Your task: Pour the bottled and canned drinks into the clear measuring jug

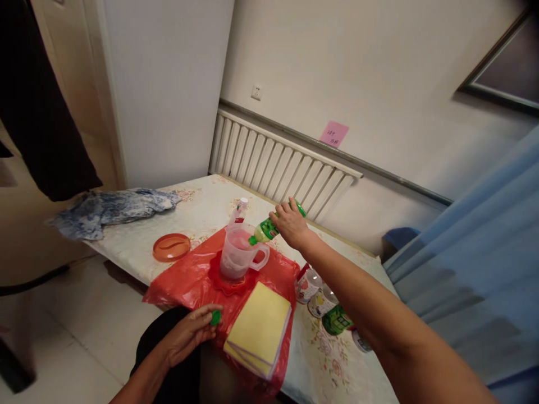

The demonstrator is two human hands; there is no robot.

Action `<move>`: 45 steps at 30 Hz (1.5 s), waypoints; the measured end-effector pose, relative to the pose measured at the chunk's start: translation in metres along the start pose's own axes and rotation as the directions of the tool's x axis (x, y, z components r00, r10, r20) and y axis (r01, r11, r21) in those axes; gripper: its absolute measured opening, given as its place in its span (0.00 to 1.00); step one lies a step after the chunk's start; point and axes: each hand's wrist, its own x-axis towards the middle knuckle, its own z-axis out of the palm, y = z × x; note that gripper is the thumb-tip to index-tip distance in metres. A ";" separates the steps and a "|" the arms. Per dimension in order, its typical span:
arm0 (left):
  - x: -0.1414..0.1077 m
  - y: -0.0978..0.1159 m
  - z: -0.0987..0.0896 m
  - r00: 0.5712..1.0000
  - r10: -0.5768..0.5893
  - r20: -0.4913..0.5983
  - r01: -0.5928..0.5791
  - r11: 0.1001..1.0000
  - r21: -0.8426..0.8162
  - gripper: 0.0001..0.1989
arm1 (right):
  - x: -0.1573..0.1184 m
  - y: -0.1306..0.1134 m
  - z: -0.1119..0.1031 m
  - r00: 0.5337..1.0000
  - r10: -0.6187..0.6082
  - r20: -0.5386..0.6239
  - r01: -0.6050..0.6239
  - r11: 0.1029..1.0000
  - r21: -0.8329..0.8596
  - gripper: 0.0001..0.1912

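My right hand (291, 223) is wrapped round a green-labelled plastic bottle (266, 230), tilted with its mouth down over the rim of a clear plastic measuring jug (234, 255). Inside the bottle is pale liquid; whether any is flowing I cannot make out. The jug stands on a red scalloped plate (227, 286), its handle to the right. Between the fingertips of my left hand (194, 331) is a green bottle cap (215, 318), held low in front of the plate. A stack of yellow-covered booklets (261, 322) lies to the right of that hand.
A red plastic sheet (181, 283) covers part of the flower-patterned table (332, 353). Behind the jug stands a clear bottle (240, 210); at left lies an orange lid (171, 247). Several containers, including a green can (336, 321), stand beneath my right forearm. Crumpled cloth (122, 207) lies far left.
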 end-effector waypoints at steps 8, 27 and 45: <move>-0.003 0.002 0.006 1.000 -0.001 -0.029 0.001 1.000 0.003 0.18 | 0.000 -0.001 0.000 1.000 -0.007 -0.006 0.007 1.000 -0.012 0.15; -0.006 0.054 0.052 0.962 0.266 -0.057 -0.239 0.927 0.288 0.18 | -0.056 -0.015 0.032 0.897 0.335 0.287 -0.417 0.855 0.306 0.27; 0.007 0.089 0.137 0.769 0.618 0.162 -0.411 0.286 0.866 0.16 | -0.163 -0.119 0.064 0.885 0.380 0.269 -0.392 0.295 0.871 0.31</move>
